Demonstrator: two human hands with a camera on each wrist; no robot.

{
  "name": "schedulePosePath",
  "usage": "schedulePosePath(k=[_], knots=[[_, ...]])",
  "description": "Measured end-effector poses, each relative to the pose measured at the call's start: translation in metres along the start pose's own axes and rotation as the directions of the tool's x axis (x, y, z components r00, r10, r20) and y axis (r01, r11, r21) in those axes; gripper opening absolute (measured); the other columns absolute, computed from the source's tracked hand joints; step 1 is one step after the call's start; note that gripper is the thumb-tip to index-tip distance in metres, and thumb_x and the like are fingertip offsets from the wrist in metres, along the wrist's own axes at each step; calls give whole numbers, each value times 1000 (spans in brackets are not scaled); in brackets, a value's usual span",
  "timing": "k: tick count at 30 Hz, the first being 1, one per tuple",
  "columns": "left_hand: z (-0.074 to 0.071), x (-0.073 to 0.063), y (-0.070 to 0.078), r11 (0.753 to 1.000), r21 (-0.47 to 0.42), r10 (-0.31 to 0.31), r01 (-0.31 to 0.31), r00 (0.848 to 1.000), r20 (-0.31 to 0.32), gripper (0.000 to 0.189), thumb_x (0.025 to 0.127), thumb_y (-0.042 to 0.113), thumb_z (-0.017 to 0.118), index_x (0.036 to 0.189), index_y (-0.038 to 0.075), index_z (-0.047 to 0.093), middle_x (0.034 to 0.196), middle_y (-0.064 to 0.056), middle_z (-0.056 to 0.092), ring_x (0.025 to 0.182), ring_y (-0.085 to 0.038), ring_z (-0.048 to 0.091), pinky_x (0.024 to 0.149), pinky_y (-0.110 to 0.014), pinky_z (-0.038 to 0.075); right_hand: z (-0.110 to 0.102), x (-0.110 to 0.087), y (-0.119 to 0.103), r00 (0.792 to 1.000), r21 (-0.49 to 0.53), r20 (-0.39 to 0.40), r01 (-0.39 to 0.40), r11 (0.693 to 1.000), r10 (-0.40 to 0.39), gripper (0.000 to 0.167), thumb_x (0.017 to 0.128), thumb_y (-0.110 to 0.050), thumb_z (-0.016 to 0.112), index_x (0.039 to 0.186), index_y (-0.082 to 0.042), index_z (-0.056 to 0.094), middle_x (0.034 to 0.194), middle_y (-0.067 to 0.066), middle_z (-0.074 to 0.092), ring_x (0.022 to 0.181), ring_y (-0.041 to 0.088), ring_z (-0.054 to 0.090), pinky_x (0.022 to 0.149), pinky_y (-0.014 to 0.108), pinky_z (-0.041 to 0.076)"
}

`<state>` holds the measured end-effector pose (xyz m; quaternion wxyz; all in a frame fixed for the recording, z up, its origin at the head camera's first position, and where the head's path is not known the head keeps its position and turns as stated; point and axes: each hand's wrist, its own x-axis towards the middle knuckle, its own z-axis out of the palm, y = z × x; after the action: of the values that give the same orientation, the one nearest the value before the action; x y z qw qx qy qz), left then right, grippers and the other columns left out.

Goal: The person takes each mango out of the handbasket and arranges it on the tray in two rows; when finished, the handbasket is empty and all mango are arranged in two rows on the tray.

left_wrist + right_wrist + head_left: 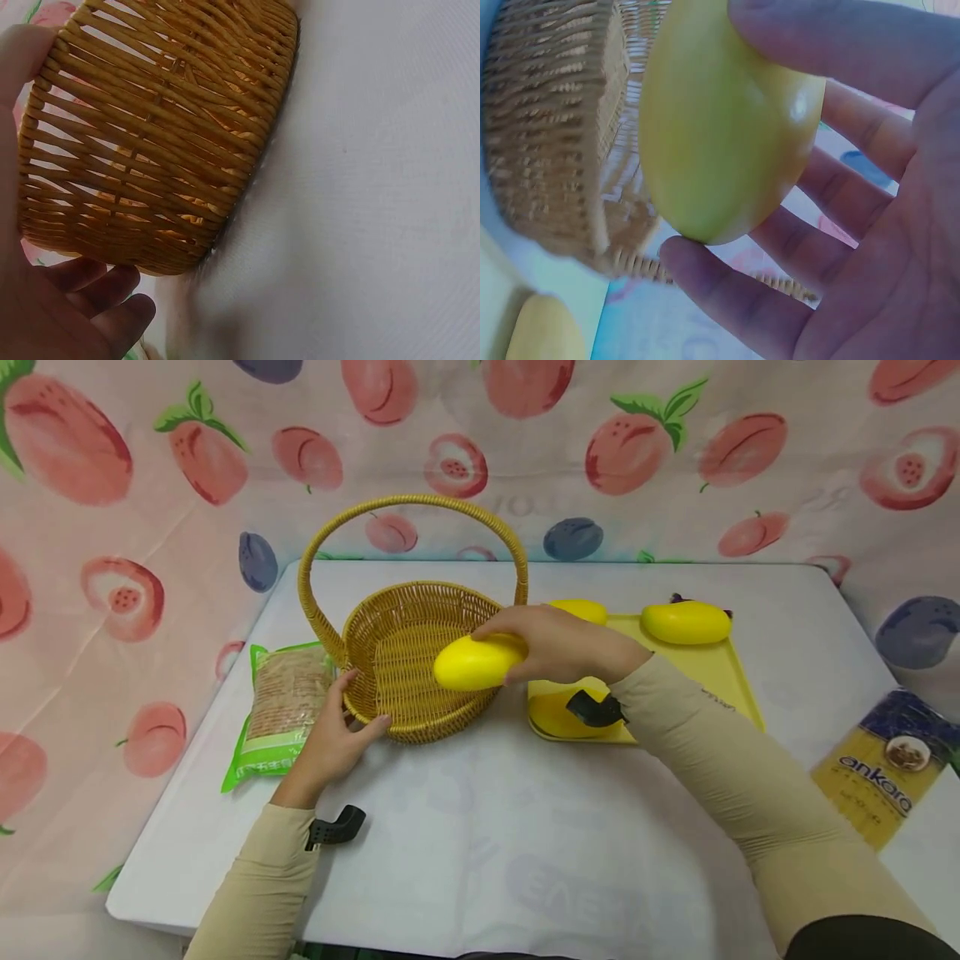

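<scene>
A tall-handled wicker basket (pixel 408 672) stands on the white table, its inside facing me in the head view. My left hand (pixel 333 739) grips its near-left rim, the thumb over the edge; in the left wrist view, fingers (pixel 112 292) lie against the woven side. Over the basket's right side, my right hand (pixel 570 647) holds a smooth yellow mango (pixel 472 664), thumb on one side and fingers round the other, as the right wrist view shows. Three more mangoes lie by the yellow tray (pixel 705 668): one at its front (pixel 555 714), others farther back (pixel 686 622), partly behind my hand.
Left of the basket lies a green-edged clear bag (pixel 288 702) of brown food. A blue and gold package (pixel 885 768) is at the table's right edge. Something dark purple (pixel 701 600) peeks out behind the back-right mango. A fruit-print cloth (pixel 525 460) hangs behind.
</scene>
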<state>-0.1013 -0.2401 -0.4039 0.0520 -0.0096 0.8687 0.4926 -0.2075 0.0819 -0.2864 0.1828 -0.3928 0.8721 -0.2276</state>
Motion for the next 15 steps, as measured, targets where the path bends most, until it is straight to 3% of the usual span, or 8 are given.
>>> schedulePosePath(k=[7,15], knots=[[0,1,-2,999,-16,36,-36,999,-9,90,95,25,68,159,4,9,156,-28,24,139,-46,34,114,-56,31,-1,-34,16,998,-15,-64,-14,1000,13,62,83,-18,83,140,-15,59,137,3,57,124,25,50,107,46,41],[-1,0,0,1000,-5,23,-24,1000,-8,89,96,29,68,160,7,10,156,-27,26,139,-45,34,115,-57,29,-4,-77,42,990,-7,-112,-85,996,84,60,85,-14,82,140,-10,58,141,9,55,127,31,50,106,53,42]])
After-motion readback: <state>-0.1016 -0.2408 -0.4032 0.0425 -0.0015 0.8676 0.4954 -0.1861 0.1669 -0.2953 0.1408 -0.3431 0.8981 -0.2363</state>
